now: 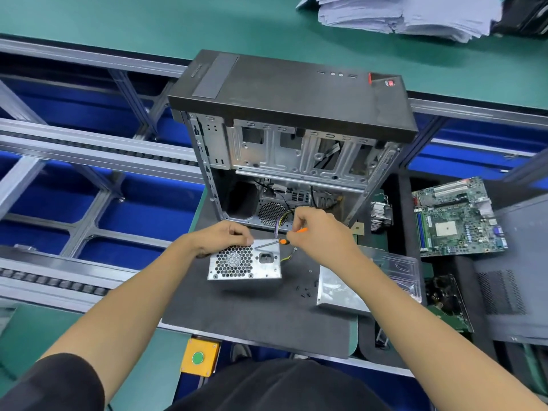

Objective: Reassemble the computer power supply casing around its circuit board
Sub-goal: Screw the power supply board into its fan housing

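On the near surface before the open tower (292, 134), the left hand (225, 235) steadies the supply (244, 262) while the right hand's (318, 229) grip curls round a screwdriver (274, 242), apparently driving a top casing screw, which needs the tip kept seated

Single view, head cam on me, wide-angle with bent edges. Looks forward and steeply down from above my chest, both forearms running up from the bottom corners. Close range: my left hand (224, 236) and right hand (318, 232) sit mid-frame over the mat (252, 315). Far edge of frame reaches the green table (118, 22) beyond the tower (293, 114). No second view, so no overlap.
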{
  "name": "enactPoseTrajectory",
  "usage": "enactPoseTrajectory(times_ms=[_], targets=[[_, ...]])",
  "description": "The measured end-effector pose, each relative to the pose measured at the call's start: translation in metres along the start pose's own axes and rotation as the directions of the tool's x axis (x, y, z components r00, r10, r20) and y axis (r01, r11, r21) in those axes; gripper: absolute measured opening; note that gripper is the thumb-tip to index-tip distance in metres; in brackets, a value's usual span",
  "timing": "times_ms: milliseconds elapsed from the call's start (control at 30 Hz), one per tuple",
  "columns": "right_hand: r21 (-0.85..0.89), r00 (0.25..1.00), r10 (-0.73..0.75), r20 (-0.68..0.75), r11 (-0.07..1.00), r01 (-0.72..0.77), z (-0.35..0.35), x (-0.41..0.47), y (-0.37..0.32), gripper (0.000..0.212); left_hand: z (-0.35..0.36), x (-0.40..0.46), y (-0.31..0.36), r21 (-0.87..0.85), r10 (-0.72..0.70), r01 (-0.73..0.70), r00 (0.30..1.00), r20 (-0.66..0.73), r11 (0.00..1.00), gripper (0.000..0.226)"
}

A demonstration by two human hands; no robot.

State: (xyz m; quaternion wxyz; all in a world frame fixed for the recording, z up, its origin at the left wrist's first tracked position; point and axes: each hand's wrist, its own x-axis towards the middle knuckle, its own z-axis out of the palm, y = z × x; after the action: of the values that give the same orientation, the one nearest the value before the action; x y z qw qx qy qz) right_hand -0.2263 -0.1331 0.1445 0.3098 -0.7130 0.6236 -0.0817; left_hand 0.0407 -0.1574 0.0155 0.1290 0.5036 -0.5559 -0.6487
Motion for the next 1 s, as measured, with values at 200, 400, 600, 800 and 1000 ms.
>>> enactPoseTrajectory(times_ms=[200, 400, 600, 800, 1000], targets=[[-0.086, 0.991, -0.092, -0.095, 0.993, 0.084, 0.005, 0.007, -0.010, 0.008, -0.001, -0.002, 0.003, 0.028, -0.081, 0.080, 0.997, 0.008, 0.996, 0.019], [-0.057, 0.981, -0.091, -0.170, 0.995, 0.083, -0.002, 0.009, -0.009, 0.005, 0.001, -0.008, 0.009, 0.068, -0.037, 0.037, 0.999, -0.004, 0.997, 0.032], [0.024, 0.985, -0.047, -0.164, 0.998, 0.052, -0.007, 0.005, 0.003, 0.005, 0.000, -0.005, 0.012, 0.121, 0.012, -0.010, 1.000, -0.014, 0.993, 0.031], [0.078, 0.985, -0.022, -0.169, 0.996, 0.036, -0.018, -0.004, 0.021, 0.006, -0.008, -0.004, 0.021, 0.202, -0.062, 0.048, 0.996, 0.068, 0.978, 0.026], [0.161, 0.983, -0.086, -0.164, 0.981, 0.113, -0.023, -0.009, 0.027, 0.008, -0.006, -0.005, 0.024, 0.236, -0.058, 0.043, 0.997, 0.060, 0.971, 0.023]])
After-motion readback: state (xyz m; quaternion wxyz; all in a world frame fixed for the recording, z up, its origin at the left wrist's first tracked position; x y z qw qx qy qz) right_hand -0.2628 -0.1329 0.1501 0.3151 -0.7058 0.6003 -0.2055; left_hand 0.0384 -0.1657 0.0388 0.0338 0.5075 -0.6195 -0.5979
